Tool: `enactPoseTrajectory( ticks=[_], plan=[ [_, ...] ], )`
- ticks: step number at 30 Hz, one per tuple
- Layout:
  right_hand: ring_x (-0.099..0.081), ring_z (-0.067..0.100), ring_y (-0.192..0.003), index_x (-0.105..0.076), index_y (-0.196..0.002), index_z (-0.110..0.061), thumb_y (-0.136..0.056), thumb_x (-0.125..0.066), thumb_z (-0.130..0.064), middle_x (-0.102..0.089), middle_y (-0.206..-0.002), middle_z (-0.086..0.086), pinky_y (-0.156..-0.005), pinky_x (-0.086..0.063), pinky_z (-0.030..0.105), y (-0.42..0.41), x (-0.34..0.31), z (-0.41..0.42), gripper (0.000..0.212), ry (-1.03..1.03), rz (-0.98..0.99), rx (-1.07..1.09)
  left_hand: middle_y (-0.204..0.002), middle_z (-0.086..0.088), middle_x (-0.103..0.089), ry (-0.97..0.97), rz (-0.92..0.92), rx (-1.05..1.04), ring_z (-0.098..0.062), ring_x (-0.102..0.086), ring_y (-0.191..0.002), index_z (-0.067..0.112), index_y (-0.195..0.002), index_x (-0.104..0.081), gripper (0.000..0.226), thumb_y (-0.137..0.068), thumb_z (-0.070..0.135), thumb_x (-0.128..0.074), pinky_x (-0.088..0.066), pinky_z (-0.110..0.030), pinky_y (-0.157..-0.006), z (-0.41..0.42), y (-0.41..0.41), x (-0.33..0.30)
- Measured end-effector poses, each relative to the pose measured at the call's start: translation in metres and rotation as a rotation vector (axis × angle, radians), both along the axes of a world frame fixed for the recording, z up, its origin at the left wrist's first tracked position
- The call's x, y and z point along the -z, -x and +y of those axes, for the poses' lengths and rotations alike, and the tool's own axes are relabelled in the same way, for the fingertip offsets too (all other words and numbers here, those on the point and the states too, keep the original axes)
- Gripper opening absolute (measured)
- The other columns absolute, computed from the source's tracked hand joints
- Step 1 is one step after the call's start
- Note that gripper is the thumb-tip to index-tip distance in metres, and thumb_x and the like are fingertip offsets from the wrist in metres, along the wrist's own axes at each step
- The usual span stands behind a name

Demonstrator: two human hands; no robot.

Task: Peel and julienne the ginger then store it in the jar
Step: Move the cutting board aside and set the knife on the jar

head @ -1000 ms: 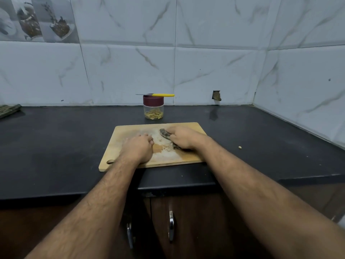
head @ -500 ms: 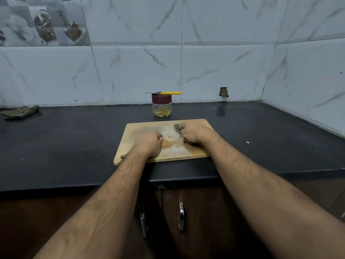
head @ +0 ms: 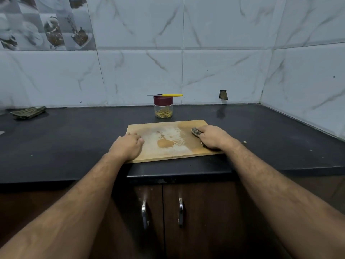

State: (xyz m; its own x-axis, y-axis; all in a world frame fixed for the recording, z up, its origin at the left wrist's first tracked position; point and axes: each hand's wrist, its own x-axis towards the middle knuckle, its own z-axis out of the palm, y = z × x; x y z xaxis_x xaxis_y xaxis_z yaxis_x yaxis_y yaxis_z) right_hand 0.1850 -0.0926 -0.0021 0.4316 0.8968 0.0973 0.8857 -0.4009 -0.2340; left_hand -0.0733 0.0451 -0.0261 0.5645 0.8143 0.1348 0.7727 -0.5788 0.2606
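**Operator:** Report the position of the work item.

**Inspector:** The julienned ginger, pale yellow strips [head: 163, 114], lies in the bottom of the small clear glass jar with a maroon screw lid [head: 163, 107], which stands on the black stone countertop [head: 74, 139] at 12 o'clock from the rectangular light wooden cutting board [head: 168, 135]. A yellow-handled paring knife [head: 168, 95] lies flat across the lid.

**Operator:** Hand status?

**Inspector:** The left hand [head: 128, 144] rests on the board's 9 o'clock edge, fingers curled loosely; no object is visible in it. The right hand [head: 212, 137] lies at the board's 3 o'clock side over a dark, mottled, folded cloth or scrubber [head: 195, 131], fingers bent over it; whether it presses or grips cannot be determined.

**Operator:** Handling characteristics?

**Inspector:** The strips are judged light, limp and moist, likely to cling to glass. The jar is rigid, smooth and breakable; take it around the glass body, below the lid, after the knife is removed. The knife is unsecured and may slide off if the jar is tilted.

**Operator:** Surfaces?

**Inspector:** The board is matt, with a whitish residue and a damp tan patch at centre. The countertop is dark and slightly glossy; the wall tiles [head: 224, 53] are white with grey veining.
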Motion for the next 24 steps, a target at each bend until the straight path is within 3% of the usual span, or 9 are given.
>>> enactPoseTrajectory(
  ticks=[7, 11, 14, 18, 21, 24],
  plan=[
    [-0.053, 0.024, -0.091, -0.063, -0.114, -0.011, -0.095, -0.037, -0.012, -0.065, -0.116, 0.008, -0.075, -0.043, 0.031, 0.023, 0.005, 0.009, 0.032, -0.032, -0.002, 0.058, -0.138, -0.013, -0.051, 0.011, -0.074, -0.059, -0.029, -0.041, -0.132, 0.009, -0.132, -0.058, 0.045, -0.107, 0.028, -0.025, -0.033, -0.044, -0.112, 0.006, -0.008, 0.007],
    [-0.059, 0.026, -0.099, -0.065, -0.11, -0.009, -0.094, -0.04, -0.009, -0.066, -0.115, 0.009, -0.084, -0.049, 0.033, 0.058, 0.005, 0.015, 0.03, -0.068, -0.091, 0.026, -0.141, -0.013, -0.05, 0.002, -0.093, -0.071, -0.031, -0.043, -0.131, 0.008, -0.134, -0.056, 0.045, -0.108, 0.027, -0.025, -0.035, -0.04, -0.107, 0.004, -0.01, 0.006],
    [-0.06, 0.027, -0.101, -0.062, -0.121, -0.015, -0.092, -0.04, -0.008, -0.064, -0.118, 0.008, -0.08, -0.05, 0.032, 0.094, 0.008, 0.019, 0.037, -0.073, -0.121, -0.061, -0.143, -0.014, -0.049, -0.006, -0.085, -0.074, -0.032, -0.043, -0.132, 0.007, -0.135, -0.056, 0.045, -0.108, 0.027, -0.025, -0.035, -0.04, -0.107, 0.001, -0.01, 0.005],
    [-0.059, 0.028, -0.11, -0.058, -0.131, -0.018, -0.091, -0.038, -0.014, -0.061, -0.131, 0.007, -0.089, -0.052, 0.039, 0.111, 0.017, 0.016, 0.045, -0.087, -0.105, -0.247, -0.138, -0.013, -0.052, -0.014, -0.094, -0.076, -0.035, -0.047, -0.126, 0.01, -0.129, -0.059, 0.042, -0.107, 0.027, -0.027, -0.037, -0.04, -0.103, 0.005, -0.005, 0.006],
    [-0.059, 0.025, -0.094, -0.063, -0.112, -0.019, -0.093, -0.043, -0.017, -0.066, -0.117, 0.007, -0.076, -0.049, 0.034, 0.086, 0.018, 0.01, 0.028, -0.069, -0.077, -0.216, -0.133, -0.014, -0.056, 0.0, -0.125, -0.074, -0.036, -0.052, -0.118, 0.011, -0.127, -0.059, 0.038, -0.106, 0.023, -0.03, -0.039, -0.038, -0.099, 0.006, -0.002, 0.006],
    [-0.055, 0.024, -0.082, -0.064, -0.104, -0.014, -0.093, -0.046, -0.014, -0.068, -0.102, 0.007, -0.068, -0.043, 0.032, 0.054, 0.01, 0.021, 0.021, 0.001, -0.094, -0.046, -0.136, -0.014, -0.052, 0.027, -0.115, -0.067, -0.036, -0.05, -0.121, 0.009, -0.131, -0.056, 0.039, -0.106, 0.022, -0.029, -0.038, -0.038, -0.101, 0.005, -0.001, 0.005]
  ],
)
